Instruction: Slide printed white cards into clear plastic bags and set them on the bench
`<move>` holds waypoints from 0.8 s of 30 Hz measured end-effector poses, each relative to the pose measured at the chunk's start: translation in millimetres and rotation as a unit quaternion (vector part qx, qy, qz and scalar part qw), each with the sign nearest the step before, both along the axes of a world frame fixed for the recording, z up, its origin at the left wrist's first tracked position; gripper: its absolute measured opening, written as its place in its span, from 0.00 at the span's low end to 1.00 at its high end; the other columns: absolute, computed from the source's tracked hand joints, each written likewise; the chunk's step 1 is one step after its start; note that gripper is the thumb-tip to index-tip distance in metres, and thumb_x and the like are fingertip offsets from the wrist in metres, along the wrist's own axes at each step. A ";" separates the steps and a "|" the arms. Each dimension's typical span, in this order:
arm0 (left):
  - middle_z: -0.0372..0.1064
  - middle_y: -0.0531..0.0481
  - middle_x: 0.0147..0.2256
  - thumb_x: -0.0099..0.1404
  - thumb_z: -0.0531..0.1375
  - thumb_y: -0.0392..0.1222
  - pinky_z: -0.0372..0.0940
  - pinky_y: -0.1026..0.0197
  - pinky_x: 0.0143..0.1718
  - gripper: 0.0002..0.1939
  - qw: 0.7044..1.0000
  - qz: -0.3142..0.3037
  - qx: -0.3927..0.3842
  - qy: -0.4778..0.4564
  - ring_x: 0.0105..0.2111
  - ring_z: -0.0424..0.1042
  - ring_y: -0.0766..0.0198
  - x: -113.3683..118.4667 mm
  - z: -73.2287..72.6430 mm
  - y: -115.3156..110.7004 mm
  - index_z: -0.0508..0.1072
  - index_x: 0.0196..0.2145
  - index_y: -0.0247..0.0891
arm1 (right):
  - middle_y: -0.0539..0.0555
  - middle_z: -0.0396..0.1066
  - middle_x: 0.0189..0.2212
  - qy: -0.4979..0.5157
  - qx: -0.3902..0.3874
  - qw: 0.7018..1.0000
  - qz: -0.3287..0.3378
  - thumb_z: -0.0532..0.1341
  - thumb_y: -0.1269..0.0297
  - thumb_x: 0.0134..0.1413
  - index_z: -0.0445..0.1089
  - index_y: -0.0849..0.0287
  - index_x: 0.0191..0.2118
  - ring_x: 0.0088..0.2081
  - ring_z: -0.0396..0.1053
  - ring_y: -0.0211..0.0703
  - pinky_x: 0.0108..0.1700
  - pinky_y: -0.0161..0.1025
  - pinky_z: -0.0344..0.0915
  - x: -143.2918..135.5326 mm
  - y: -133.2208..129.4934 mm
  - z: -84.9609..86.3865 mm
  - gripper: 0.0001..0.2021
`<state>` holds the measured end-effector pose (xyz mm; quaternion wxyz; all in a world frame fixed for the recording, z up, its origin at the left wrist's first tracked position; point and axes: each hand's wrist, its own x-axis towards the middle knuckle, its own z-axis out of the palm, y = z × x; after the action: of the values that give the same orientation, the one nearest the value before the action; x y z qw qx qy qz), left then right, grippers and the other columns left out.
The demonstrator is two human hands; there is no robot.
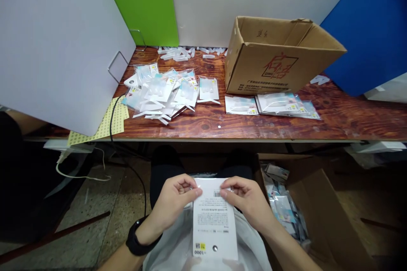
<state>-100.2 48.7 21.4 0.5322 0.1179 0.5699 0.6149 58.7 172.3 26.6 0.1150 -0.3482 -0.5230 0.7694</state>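
A white printed packaging card (213, 220) in a clear plastic sleeve is held low over my lap. Small text, a barcode, a yellow label marked 1000 and a round hanging hole show on its face, with the print upside down to me. My left hand (177, 197), a black band on its wrist, pinches the card's upper left corner between thumb and fingers. At the upper right corner, beside the barcode, my right hand (246, 200) pinches it the same way. Whitish sheeting (171, 243) lies over my lap beneath the card.
A heap of bagged cards (165, 91) lies on the wooden table (190, 129). More bagged cards (280, 105) lie before a cardboard box (263, 67). Small white tubes (178, 53) lie behind. Another carton (330, 216) with packets stands lower right; a black cable (110, 118) crosses the table edge.
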 end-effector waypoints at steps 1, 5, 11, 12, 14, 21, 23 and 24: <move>0.70 0.53 0.21 0.47 0.67 0.36 0.59 0.68 0.26 0.06 1.000 0.001 -0.007 -0.022 0.23 0.66 0.69 1.2 -0.8 -0.8 0.73 0.24 0.35 | 0.50 0.71 0.24 0.008 -0.046 0.999 -0.006 0.68 0.64 0.41 0.73 0.60 0.29 0.26 0.66 0.34 0.28 0.30 0.60 0.5 -1.1 -2.3 0.07; 0.71 0.52 0.23 0.48 0.67 0.38 0.61 0.67 0.27 0.09 0.990 0.038 -0.004 -0.134 0.23 0.68 0.68 5.3 -0.6 -2.8 0.74 0.29 0.35 | 0.48 0.68 0.18 0.026 -0.182 0.982 -0.039 0.70 0.64 0.36 0.73 0.61 0.29 0.21 0.61 0.30 0.24 0.28 0.55 1.1 -1.5 -7.7 0.11; 0.71 0.51 0.28 0.52 0.65 0.42 0.63 0.63 0.29 0.22 0.991 0.077 -0.035 -0.102 0.27 0.69 0.64 20.0 11.2 14.9 0.66 0.45 0.39 | 0.47 0.66 0.22 0.004 -0.031 0.995 -0.092 0.68 0.63 0.39 0.68 0.61 0.28 0.25 0.61 0.34 0.26 0.30 0.56 -13.1 -6.9 -1.9 0.11; 0.71 0.51 0.28 0.50 0.66 0.41 0.63 0.63 0.27 0.21 0.993 0.071 -0.043 -0.090 0.25 0.69 0.65 21.4 13.3 18.1 0.67 0.42 0.38 | 0.47 0.65 0.22 -0.004 0.006 0.994 -0.106 0.68 0.64 0.39 0.67 0.60 0.28 0.25 0.60 0.33 0.26 0.30 0.55 -15.3 -7.7 -1.4 0.11; 0.71 0.51 0.26 0.48 0.67 0.39 0.62 0.64 0.26 0.16 0.993 0.056 -0.042 -0.092 0.25 0.69 0.65 20.6 16.8 21.2 0.69 0.35 0.36 | 0.46 0.65 0.22 0.004 0.017 0.994 -0.111 0.69 0.64 0.38 0.66 0.60 0.27 0.25 0.60 0.34 0.26 0.31 0.56 -17.3 -7.9 -1.6 0.11; 0.75 0.42 0.28 0.50 0.66 0.40 0.63 0.63 0.30 0.14 0.977 -0.055 0.030 -0.202 0.28 0.72 0.60 -1.4 20.9 13.1 0.76 0.35 0.31 | 0.52 0.73 0.24 0.048 -0.197 0.978 -0.058 0.72 0.64 0.29 0.72 0.61 0.32 0.23 0.67 0.35 0.26 0.31 0.59 -3.5 5.5 -13.1 0.18; 0.76 0.41 0.31 0.51 0.66 0.40 0.64 0.61 0.34 0.14 0.972 -0.079 0.044 -0.216 0.32 0.73 0.58 -6.7 19.2 14.5 0.77 0.36 0.32 | 0.55 0.75 0.28 0.041 -0.171 0.984 -0.024 0.71 0.61 0.32 0.73 0.61 0.35 0.27 0.71 0.40 0.29 0.35 0.63 -0.9 13.7 -9.8 0.18; 0.76 0.41 0.34 0.51 0.66 0.41 0.65 0.59 0.37 0.14 0.970 -0.081 0.052 -0.223 0.35 0.74 0.56 -9.5 17.5 15.8 0.77 0.37 0.33 | 0.56 0.76 0.31 0.032 -0.135 0.990 -0.010 0.70 0.60 0.35 0.73 0.61 0.36 0.30 0.72 0.43 0.32 0.38 0.65 -0.5 19.1 -4.9 0.18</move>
<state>-109.7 64.5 38.9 0.6867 0.0508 0.3929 0.6095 58.2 191.4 21.8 0.0912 -0.3413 -0.4071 0.8423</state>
